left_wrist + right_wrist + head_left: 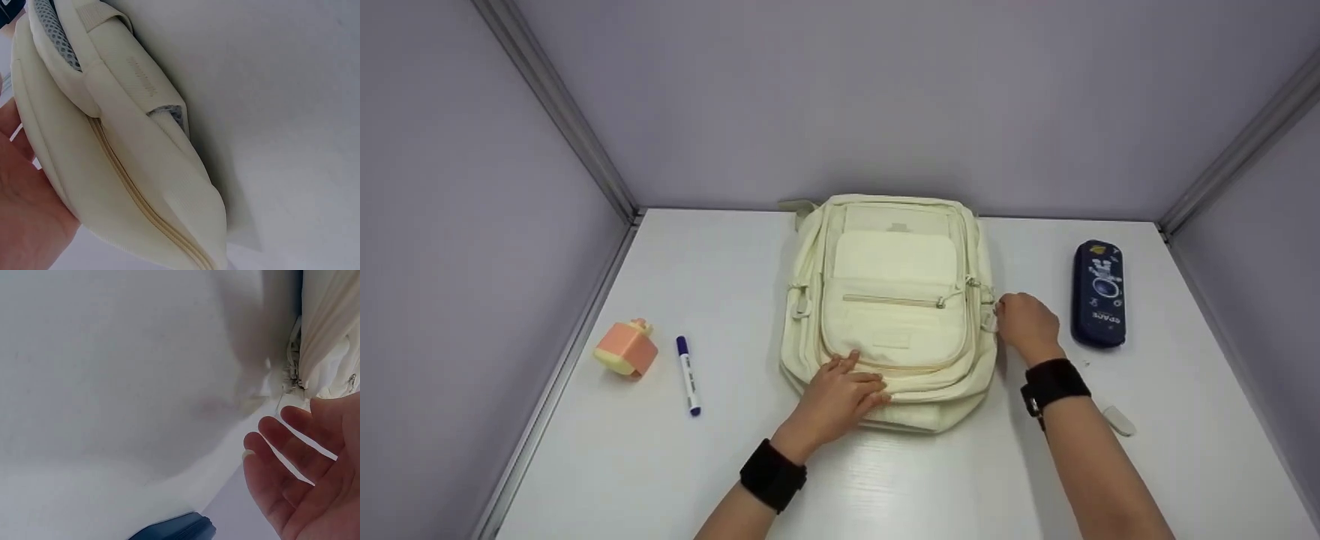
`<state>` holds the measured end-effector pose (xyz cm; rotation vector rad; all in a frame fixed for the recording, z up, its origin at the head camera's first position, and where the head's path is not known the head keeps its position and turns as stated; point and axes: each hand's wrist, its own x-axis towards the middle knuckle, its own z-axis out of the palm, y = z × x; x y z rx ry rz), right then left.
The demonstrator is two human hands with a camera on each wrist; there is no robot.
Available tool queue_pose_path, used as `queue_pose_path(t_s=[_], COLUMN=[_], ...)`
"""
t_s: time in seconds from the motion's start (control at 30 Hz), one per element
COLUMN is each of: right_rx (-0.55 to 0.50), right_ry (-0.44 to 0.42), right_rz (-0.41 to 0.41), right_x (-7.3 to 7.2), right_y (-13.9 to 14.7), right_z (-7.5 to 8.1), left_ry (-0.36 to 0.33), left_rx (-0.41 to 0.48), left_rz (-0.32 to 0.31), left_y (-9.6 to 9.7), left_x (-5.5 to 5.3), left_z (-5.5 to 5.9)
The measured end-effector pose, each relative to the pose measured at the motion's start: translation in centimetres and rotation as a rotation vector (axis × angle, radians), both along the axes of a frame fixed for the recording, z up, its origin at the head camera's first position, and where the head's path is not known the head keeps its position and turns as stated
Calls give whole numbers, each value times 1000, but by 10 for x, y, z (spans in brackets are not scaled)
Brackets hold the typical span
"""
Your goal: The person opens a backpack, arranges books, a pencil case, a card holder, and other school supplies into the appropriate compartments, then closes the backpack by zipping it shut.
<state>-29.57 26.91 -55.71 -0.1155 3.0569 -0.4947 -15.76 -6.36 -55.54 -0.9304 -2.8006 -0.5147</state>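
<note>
A cream backpack (896, 330) lies front side up, its top toward the back wall. My left hand (840, 397) rests on its lower front edge with the fingers spread over the fabric. In the left wrist view, part of that hand (28, 197) is beside the bag's bottom and its tan zipper (140, 202). My right hand (1029, 326) is at the bag's right side, fingertips right by the buckle and strap (988, 319). The right wrist view shows this hand (315, 478) with loosely bent, separated fingers, close to a metal zipper pull (295, 385) and a thin cord.
Left of the bag lie a pink and yellow cube-shaped object (628, 349) and a white marker with blue ends (688, 375). To the right are a dark blue pencil case (1099, 296) with a space print and a small white eraser-like piece (1120, 421). Grey panels (900, 97) enclose the white table.
</note>
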Motion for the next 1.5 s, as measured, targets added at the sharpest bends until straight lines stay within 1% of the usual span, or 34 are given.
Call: queue_pose_path(t_s=[0.13, 0.2, 0.23, 0.33, 0.43, 0.47, 0.53, 0.7, 0.8, 0.93, 1.07, 1.2, 1.33, 1.5], right_rx=[-36, -65, -81, -138, -170, -175, -177, -180, -136, -62, -57, -44, -15, -15], right_ry=[83, 116, 126, 140, 137, 136, 134, 137, 168, 247, 302, 326, 337, 349], right_rz=[5, 14, 21, 59, 100, 113, 129, 144, 137, 100, 85, 74, 61, 34], right_x=[2, 1, 1, -1, -2, -2, -3, -5, -5, -7, -9, -9, -8, -6], right_y=[-6, -9, -11, -14, -17, -18, -19, -23, -26, -29, -33, -36, -38, -38], right_z=[3, 4, 4, 3, 2, 1, 0, 1, 3, 2, -1, -3, -2, -1], left_ry=[112, 148, 145, 85, 1, -18, -27, -11, -22, -22, -19, -38, -51, -32], left_rx=[59, 59, 49, -23, -95, -113, -151, -239, -268, -284, -300, -303, -282, -246], left_rz=[52, 77, 86, 94, 69, 59, 45, 25, 13, 9, 15, 21, 15, 8], left_y=[0, 0, 0, 0, -1, -1, -1, 0, 1, 2, 3, 3, 3, 3], left_x=[-6, -10, -12, -16, -17, -17, -17, -17, -17, -17, -17, -17, -17, -17], left_z=[-1, -2, -2, -3, -6, -7, -10, -14, -15, -16, -16, -15, -15, -17])
